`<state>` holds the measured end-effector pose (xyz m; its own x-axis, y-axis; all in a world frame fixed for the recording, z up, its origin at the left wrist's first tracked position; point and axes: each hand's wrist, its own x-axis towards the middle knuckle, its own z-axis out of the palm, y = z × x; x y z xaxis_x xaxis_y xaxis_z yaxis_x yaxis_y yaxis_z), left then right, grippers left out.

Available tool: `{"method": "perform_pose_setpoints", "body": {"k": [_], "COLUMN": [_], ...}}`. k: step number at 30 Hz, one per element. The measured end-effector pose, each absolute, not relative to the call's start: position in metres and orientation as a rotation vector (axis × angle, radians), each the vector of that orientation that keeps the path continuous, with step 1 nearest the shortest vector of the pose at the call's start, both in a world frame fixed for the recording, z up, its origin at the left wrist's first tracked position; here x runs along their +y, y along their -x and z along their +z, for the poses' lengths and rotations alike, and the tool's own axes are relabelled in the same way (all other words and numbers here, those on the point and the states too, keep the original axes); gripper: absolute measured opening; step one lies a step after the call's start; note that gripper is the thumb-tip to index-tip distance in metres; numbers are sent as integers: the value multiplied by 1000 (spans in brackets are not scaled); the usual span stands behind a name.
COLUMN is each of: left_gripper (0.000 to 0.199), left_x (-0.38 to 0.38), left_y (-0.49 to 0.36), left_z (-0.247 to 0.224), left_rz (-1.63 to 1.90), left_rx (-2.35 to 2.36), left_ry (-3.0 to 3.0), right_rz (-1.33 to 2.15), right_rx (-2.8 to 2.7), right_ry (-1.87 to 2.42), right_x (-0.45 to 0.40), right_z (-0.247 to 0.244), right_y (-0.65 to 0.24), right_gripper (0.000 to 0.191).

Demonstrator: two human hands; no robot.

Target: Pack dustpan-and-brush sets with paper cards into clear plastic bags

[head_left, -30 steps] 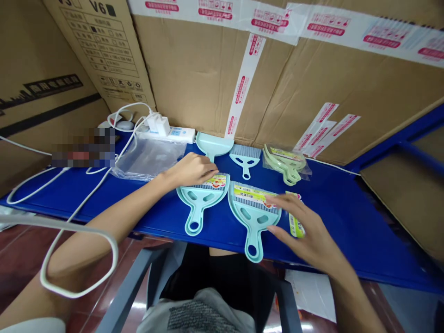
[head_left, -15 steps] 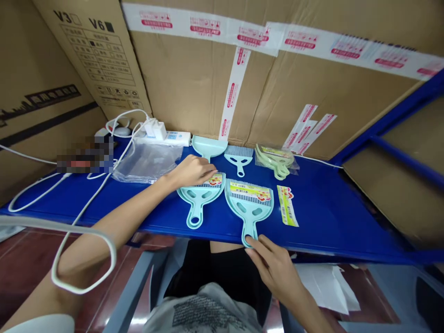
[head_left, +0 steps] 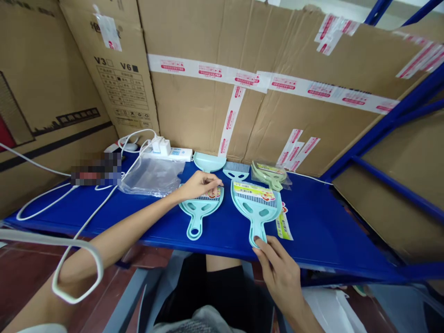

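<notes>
My right hand (head_left: pixel 277 259) pinches the handle end of a light-blue dustpan and brush set (head_left: pixel 257 210), whose yellow label lies across the bristles. Just left of it, a second light-blue set (head_left: pixel 197 211) lies on the blue table. My left hand (head_left: pixel 200 186) is over the top of that set with its fingers pressed together; what they hold, if anything, is too small to make out. A loose yellow label (head_left: pixel 284 225) sits partly behind the right set. Behind are a light-blue dustpan (head_left: pixel 208 162), a separate brush (head_left: pixel 236 171) and a bagged green set (head_left: pixel 269 173).
Clear plastic bags (head_left: pixel 152 176) lie at the left of the blue table (head_left: pixel 322 222), by a white power strip (head_left: pixel 180 154). White cables (head_left: pixel 99 212) loop over the left side and my left forearm. Cardboard (head_left: pixel 197 106) walls the back.
The set in my right hand has moved right and away from the table's front edge, now partly covering the loose label. My left hand stays over the left set. The camera view has tilted up.
</notes>
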<state>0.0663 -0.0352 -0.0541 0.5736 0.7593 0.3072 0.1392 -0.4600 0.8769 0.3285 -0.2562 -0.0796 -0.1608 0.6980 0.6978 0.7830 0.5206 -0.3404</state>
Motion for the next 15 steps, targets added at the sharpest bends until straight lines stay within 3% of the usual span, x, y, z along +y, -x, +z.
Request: {"method": "perform_pose_setpoints", "body": {"k": [5,11,15], "left_gripper": [61,48,49], "left_x": [-50,-57,-52], "left_y": [-81,-85,-81], "left_z": [-52,-56,-54], "left_rz": [682,826,831], "left_rx": [418,574,641], "left_ry": [-1248,-1013,-996], "right_rz": [-237,-204,33], "right_rx": [-1933,-2070,-1892], "right_ry": [1185,1108,1066], "right_x": [-215,-178,-152], "right_z": [-69,-63,-21], "right_y": [-289,-248,-286], "right_gripper": [20,25,23]}}
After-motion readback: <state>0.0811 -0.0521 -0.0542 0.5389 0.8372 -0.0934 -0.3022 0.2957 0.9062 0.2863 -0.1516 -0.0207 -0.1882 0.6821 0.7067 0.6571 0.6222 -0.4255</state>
